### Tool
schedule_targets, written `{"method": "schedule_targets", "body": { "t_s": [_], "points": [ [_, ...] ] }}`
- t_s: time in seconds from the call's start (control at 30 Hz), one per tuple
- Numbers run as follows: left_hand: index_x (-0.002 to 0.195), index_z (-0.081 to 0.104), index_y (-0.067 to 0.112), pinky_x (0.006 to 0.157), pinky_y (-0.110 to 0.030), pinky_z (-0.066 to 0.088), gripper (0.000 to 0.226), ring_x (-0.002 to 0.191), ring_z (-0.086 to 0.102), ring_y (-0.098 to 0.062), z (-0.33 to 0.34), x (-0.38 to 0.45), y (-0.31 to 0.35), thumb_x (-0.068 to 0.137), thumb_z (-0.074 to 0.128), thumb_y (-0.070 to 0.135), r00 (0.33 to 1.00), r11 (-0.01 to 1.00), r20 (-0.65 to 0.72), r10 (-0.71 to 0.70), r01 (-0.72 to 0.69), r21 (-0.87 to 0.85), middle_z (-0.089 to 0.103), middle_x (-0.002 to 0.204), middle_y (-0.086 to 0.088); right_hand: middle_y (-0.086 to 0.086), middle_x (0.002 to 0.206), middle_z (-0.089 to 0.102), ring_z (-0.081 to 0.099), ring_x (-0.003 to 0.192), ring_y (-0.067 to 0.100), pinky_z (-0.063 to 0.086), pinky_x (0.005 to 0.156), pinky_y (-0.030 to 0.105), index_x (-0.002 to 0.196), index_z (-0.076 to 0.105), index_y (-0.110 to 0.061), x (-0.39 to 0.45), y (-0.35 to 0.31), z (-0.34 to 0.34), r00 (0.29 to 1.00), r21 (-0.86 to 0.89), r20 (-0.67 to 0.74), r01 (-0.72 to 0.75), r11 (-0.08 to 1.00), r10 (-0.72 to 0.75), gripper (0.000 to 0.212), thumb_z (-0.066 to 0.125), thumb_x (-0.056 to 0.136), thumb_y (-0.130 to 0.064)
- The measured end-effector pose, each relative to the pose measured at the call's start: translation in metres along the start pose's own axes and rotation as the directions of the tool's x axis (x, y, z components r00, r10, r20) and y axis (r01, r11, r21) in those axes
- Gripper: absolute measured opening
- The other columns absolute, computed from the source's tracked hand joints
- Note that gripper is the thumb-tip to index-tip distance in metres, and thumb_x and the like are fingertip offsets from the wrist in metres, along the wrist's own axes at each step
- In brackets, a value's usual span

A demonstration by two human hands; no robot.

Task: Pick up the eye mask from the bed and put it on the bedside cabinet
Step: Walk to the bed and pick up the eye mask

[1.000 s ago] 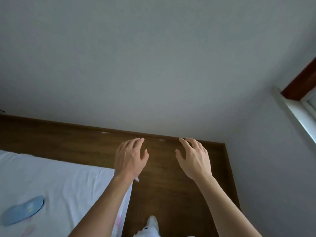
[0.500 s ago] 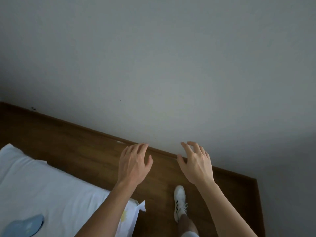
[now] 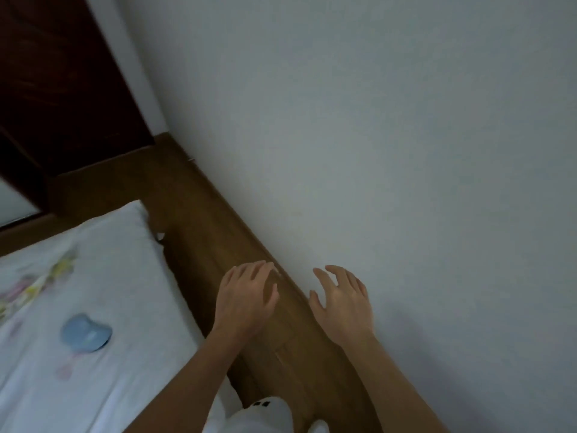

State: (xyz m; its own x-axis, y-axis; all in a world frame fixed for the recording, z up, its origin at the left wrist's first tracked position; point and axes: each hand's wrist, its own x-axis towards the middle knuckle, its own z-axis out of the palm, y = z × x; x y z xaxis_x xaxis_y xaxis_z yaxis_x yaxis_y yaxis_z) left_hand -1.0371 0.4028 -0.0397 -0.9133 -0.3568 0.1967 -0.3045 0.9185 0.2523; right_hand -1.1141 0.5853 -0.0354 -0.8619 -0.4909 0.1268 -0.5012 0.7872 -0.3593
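A light blue eye mask (image 3: 86,332) lies flat on the white bed sheet (image 3: 103,270) at the lower left. My left hand (image 3: 246,296) hovers over the wooden floor to the right of the bed edge, fingers spread, holding nothing. To its right, my right hand (image 3: 342,300) is raised in front of the wall, also spread and empty. Both hands are well away from the mask. No bedside cabinet top is clearly in view.
A narrow strip of wooden floor (image 3: 199,214) runs between the bed and the pale wall (image 3: 374,135). Dark reddish-brown wooden furniture (image 3: 62,89) stands at the upper left. My white-trousered leg and a shoe (image 3: 268,414) show at the bottom.
The view has swung to the left: more of the bed and the dark furniture have come into sight, and the eye mask sits fuller in view. Both hands stay open and empty.
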Motion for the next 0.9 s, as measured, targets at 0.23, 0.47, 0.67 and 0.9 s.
{"method": "schedule_targets", "body": {
  "t_s": [0.23, 0.47, 0.67, 0.9],
  "points": [
    [0.127, 0.062, 0.021, 0.104, -0.047, 0.049, 0.043, 0.118, 0.062, -0.024, -0.004, 0.019, -0.043, 0.088, 0.061, 0.041, 0.957, 0.960, -0.082, -0.279, 0.280, 0.000, 0.069, 0.128, -0.002, 0.006, 0.131, 0.066, 0.059, 0.120, 0.025, 0.049, 0.100, 0.045, 0.129, 0.064, -0.020, 0.085, -0.033, 0.033, 0.959, 0.098, 0.067, 0.269, 0.958, -0.276, 0.042, 0.058, 0.091, -0.036],
    [0.124, 0.065, 0.019, 0.099, -0.044, 0.050, 0.041, 0.112, 0.066, -0.025, 0.004, 0.040, -0.107, 0.088, 0.062, 0.038, 0.863, 0.873, -0.142, -0.485, 0.488, -0.012, 0.071, 0.123, -0.004, 0.008, 0.129, 0.066, 0.060, 0.117, 0.027, 0.050, 0.098, 0.047, 0.129, 0.064, -0.020, 0.160, -0.088, 0.084, 0.879, 0.143, 0.142, 0.437, 0.888, -0.455, 0.042, 0.058, 0.091, -0.036],
    [0.126, 0.064, 0.018, 0.100, -0.043, 0.049, 0.042, 0.112, 0.065, -0.025, 0.001, 0.084, -0.197, 0.090, 0.056, 0.039, 0.769, 0.783, -0.170, -0.617, 0.621, -0.035, 0.071, 0.124, -0.005, 0.007, 0.129, 0.066, 0.060, 0.117, 0.025, 0.049, 0.099, 0.046, 0.129, 0.063, -0.020, 0.241, -0.163, 0.137, 0.787, 0.156, 0.206, 0.560, 0.814, -0.581, 0.043, 0.057, 0.091, -0.038],
    [0.122, 0.066, 0.015, 0.094, -0.043, 0.052, 0.039, 0.107, 0.068, -0.027, -0.017, 0.109, -0.310, 0.087, 0.064, 0.032, 0.628, 0.646, -0.203, -0.751, 0.763, -0.028, 0.074, 0.118, -0.006, 0.010, 0.128, 0.067, 0.062, 0.117, 0.027, 0.053, 0.096, 0.048, 0.129, 0.064, -0.017, 0.322, -0.277, 0.192, 0.649, 0.216, 0.276, 0.677, 0.704, -0.709, 0.043, 0.060, 0.091, -0.036]
  ]
}}
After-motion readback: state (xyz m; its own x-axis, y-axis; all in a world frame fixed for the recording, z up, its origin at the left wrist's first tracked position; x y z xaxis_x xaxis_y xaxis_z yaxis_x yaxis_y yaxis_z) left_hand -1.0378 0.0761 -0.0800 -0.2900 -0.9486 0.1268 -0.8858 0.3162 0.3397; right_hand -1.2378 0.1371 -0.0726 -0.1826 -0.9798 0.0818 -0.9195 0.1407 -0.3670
